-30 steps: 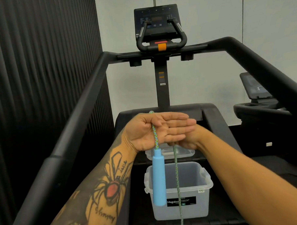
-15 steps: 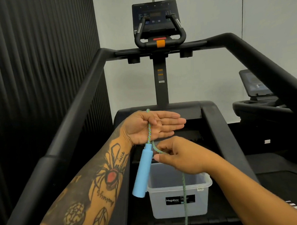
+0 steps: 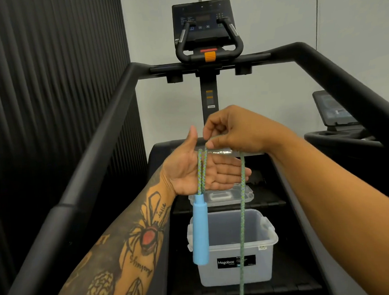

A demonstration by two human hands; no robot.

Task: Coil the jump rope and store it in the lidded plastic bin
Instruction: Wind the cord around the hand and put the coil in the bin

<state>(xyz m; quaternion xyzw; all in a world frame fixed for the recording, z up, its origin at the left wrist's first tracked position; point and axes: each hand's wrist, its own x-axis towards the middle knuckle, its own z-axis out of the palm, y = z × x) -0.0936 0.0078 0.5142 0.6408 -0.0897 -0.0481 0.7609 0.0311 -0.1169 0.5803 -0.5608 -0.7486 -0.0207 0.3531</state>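
Black stair-climber rails (image 3: 95,138) run up both sides toward a console (image 3: 202,22) against a pale wall, with dark ribbed panelling on the left; on the steps below sits a clear plastic bin (image 3: 232,250) with its mouth open, and its lid (image 3: 222,196) lies flat on the next step up, just behind it. The left hand (image 3: 203,171) is held palm up, fingers straight and pressed together, thumb raised; two strands of the braided green jump rope (image 3: 242,212) lie side by side down across its palm. From the heel of that palm the blue handle (image 3: 199,229) hangs with its long axis near vertical, free end pointing down, in front of the bin's left rim. The right hand (image 3: 237,132) sits above the left palm, thumb and forefinger pinching the rope where it bends over; from there one long strand drops straight down past the left fingertips, crosses in front of the bin and its label, and leaves the bottom edge of the view.
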